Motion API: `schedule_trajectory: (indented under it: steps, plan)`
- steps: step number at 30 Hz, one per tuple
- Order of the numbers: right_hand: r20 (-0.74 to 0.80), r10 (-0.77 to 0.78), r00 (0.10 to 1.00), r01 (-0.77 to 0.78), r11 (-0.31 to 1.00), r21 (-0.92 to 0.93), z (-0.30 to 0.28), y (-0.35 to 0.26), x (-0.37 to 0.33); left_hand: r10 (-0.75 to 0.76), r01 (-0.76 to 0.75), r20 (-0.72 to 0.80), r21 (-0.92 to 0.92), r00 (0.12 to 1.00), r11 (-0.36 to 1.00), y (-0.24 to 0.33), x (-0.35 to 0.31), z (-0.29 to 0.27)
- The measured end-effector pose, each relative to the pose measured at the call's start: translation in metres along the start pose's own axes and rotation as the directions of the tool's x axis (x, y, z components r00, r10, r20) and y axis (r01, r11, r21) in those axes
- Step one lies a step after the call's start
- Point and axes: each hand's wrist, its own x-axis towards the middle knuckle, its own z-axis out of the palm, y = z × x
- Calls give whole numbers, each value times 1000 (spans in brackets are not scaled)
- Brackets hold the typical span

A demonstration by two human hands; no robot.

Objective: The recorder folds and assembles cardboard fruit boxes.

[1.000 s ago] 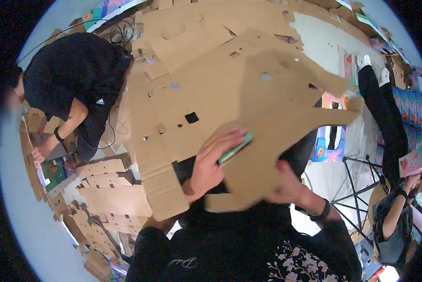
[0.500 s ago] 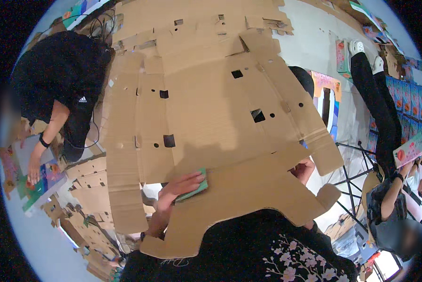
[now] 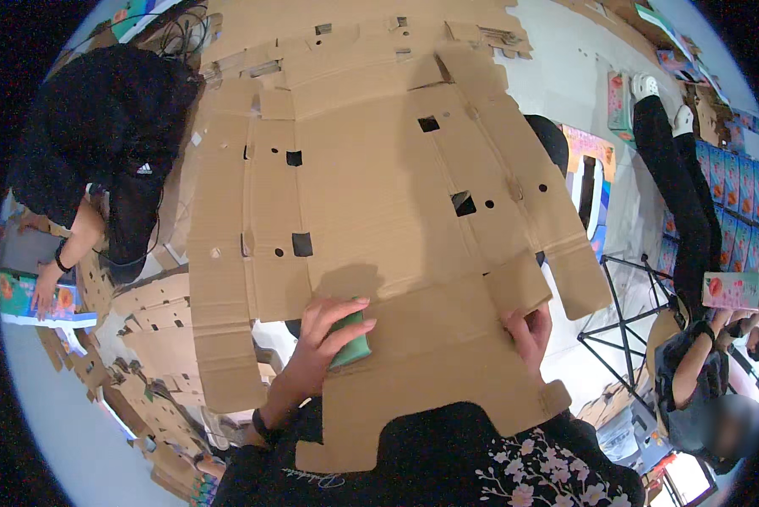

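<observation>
A large brown die-cut cardboard sheet (image 3: 379, 194) lies in front of me, its near flap reaching to my body. My left hand (image 3: 313, 342) holds a small green block (image 3: 351, 340), perhaps a sponge, against the near flap by its crease. The fingers lie over the top of the block. At the flap's right side my right hand (image 3: 530, 334) pinches the edge of a small folded cardboard tab (image 3: 517, 286). Part of the right hand's palm and wrist is behind the cardboard.
A co-worker in black (image 3: 100, 127) bends over a colourful box (image 3: 50, 291) at the left. Another person (image 3: 700, 380) at the right holds a printed box (image 3: 731, 290). A black metal frame (image 3: 624, 329) stands near the right. Stacked blue boxes (image 3: 734, 182) line the far right.
My left hand's fingers have spread over the green block. My right hand has come further into view at the flap's edge, where the tab is now folded up. The near flap has shifted.
</observation>
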Motion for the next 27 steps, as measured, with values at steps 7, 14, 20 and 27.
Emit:
schedule_trajectory:
  steps: [7, 14, 20, 27]
  plan:
    - [168, -242, 956, 259, 962, -88, 5, -7, 21, -622, 564, 2, -425, 783, 708, -36, -16, 16]
    - [117, 16, 993, 30, 922, -387, -27, 1, 14, -385, 191, -363, -469, 848, 863, -14, -4, 40]
    - [49, -197, 979, 183, 756, -629, -77, 74, 16, -842, 400, 15, -884, 539, 240, -43, 9, 20]
    - [138, -383, 914, 319, 884, 342, -101, 55, 60, -699, 522, -211, -527, 684, 670, -38, -2, 20]
